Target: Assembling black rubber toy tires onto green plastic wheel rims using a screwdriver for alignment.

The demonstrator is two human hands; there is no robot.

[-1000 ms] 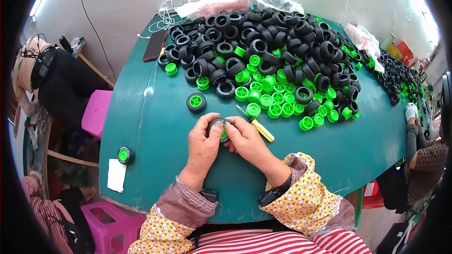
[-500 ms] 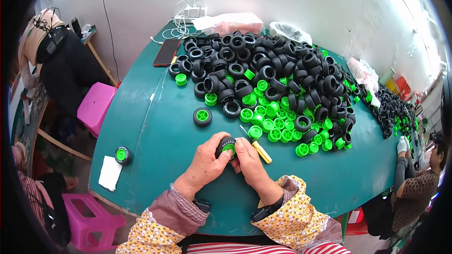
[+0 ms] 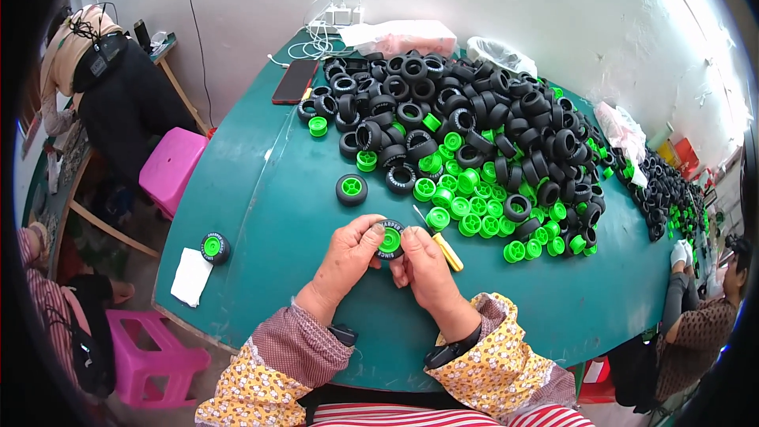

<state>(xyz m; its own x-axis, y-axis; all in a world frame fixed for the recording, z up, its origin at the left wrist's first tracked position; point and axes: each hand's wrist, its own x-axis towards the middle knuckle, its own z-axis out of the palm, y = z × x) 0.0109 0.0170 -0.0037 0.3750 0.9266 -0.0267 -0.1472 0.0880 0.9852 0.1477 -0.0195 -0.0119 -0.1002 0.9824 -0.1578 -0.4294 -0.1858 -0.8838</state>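
Between my two hands is a small toy wheel [image 3: 388,240], a black tyre fitted round a green rim. My left hand [image 3: 345,258] pinches its left side and my right hand [image 3: 425,266] grips the right side, both thumbs on the near face. Just right of my fingers lies a screwdriver [image 3: 447,253] with a yellow handle. An assembled wheel [image 3: 351,190] rests beyond my hands. Another wheel [image 3: 213,247] sits far left by a folded white tissue [image 3: 191,277]. Loose green rims [image 3: 470,224] lie before a large heap of black tyres [image 3: 474,111].
On the green table [image 3: 261,269], a phone [image 3: 296,81] lies at the back left near a power strip [image 3: 340,17] with white cables. Plastic bags [image 3: 500,55] stand behind the heap. Pink stools [image 3: 162,356] are at left. Co-workers sit or bend at both sides.
The view has shifted slightly. My thumbs have moved off the rim's centre to the tyre's edges, so the wheel's green face shows more fully. Both hands still hold it.
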